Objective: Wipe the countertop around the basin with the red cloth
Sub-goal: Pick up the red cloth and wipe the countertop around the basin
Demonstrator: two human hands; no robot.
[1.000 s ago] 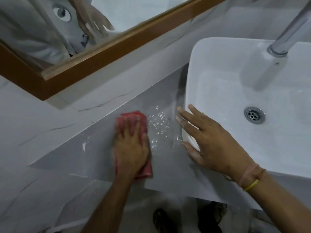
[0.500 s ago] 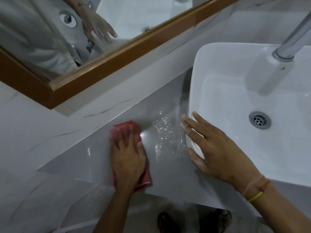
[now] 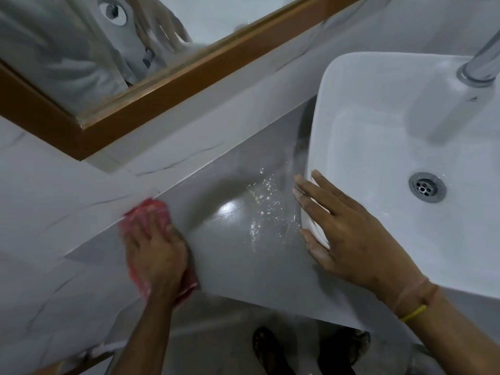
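A red cloth (image 3: 147, 212) lies flat on the grey countertop (image 3: 238, 255), close to the wall at the left. My left hand (image 3: 157, 253) presses down on it, covering most of it. White powder specks (image 3: 263, 204) are scattered on the countertop between the cloth and the white basin (image 3: 378, 147). My right hand (image 3: 349, 236) rests with spread fingers against the basin's left rim and holds nothing.
A wood-framed mirror (image 3: 167, 85) hangs on the marble-look wall above the countertop. A chrome tap (image 3: 481, 63) stands at the basin's far right, and a drain (image 3: 427, 187) sits in its bowl. The countertop's front edge runs below my hands, with feet (image 3: 266, 350) on the floor beneath.
My left hand has slid the red cloth to the left, away from the powder and toward the wall. My right hand has stayed on the basin rim.
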